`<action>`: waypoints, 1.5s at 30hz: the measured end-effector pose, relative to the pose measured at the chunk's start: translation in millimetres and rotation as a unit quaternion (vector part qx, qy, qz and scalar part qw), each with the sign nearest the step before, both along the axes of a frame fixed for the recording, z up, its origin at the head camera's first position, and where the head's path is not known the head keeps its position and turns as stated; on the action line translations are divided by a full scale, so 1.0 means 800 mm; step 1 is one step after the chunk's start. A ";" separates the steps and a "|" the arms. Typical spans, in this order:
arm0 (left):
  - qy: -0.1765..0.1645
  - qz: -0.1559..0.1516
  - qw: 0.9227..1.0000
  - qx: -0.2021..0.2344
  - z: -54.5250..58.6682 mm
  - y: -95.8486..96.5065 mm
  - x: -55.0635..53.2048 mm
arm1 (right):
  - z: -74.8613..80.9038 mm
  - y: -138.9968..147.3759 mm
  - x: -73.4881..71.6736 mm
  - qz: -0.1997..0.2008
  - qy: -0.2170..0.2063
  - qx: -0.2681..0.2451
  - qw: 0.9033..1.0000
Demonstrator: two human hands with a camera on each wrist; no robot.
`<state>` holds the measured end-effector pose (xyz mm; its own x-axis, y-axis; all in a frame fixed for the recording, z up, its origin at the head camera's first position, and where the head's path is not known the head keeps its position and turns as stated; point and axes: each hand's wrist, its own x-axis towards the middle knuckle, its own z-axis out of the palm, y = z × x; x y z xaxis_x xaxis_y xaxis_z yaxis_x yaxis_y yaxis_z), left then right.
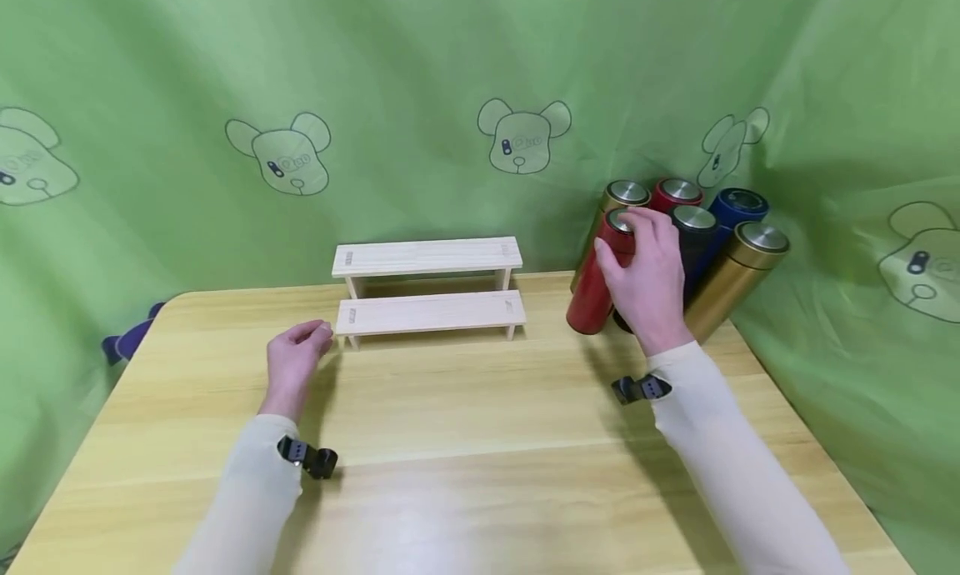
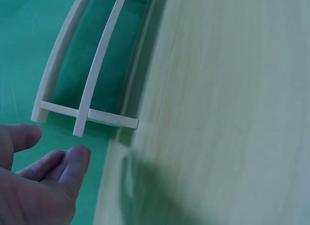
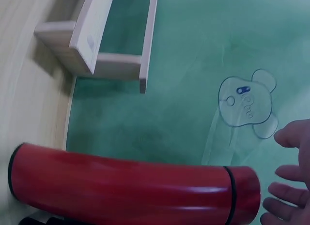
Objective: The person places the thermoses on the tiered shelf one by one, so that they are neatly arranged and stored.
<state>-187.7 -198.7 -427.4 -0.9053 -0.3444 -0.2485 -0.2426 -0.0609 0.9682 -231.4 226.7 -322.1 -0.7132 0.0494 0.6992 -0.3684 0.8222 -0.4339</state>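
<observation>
My right hand [image 1: 651, 279] is at the top of a red thermos flask [image 1: 591, 298], its thumb and fingers spread around the lid end. In the right wrist view the flask [image 3: 126, 184] stands upright on the table, and a small gap shows between its lid and the fingertips [image 3: 286, 172]. My left hand [image 1: 292, 360] is held beside the left end of a two-step wooden rack [image 1: 431, 312]. Its thumb and fingers are loosely bent with a gap between them, and it holds nothing, as the left wrist view shows.
Behind my right hand stand several more flasks, among them a gold one [image 1: 731, 287], a blue one [image 1: 738, 203], a black one [image 1: 694, 225] and another red one [image 1: 678, 193]. Green curtains [image 1: 405, 83] hang behind and beside the wooden table [image 1: 465, 417]. Something purple [image 1: 135, 339] lies past the left edge.
</observation>
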 end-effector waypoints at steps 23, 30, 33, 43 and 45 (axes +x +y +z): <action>-0.031 -0.019 0.992 0.125 -0.014 -0.007 -0.026 | 0.004 0.006 -0.018 -0.057 -0.119 -0.001 0.991; -0.033 -0.014 0.991 0.125 -0.015 -0.007 -0.030 | 0.004 0.008 -0.020 -0.078 -0.129 -0.005 0.988; -0.034 -0.011 0.992 0.125 -0.017 -0.007 -0.031 | 0.004 0.007 -0.022 -0.082 -0.134 -0.004 0.988; -0.032 -0.003 0.992 0.120 -0.022 -0.008 -0.036 | 0.002 0.008 -0.023 -0.095 -0.145 -0.039 0.984; -0.036 -0.008 0.992 0.118 -0.021 -0.009 -0.035 | 0.003 0.008 -0.023 -0.095 -0.149 -0.041 0.983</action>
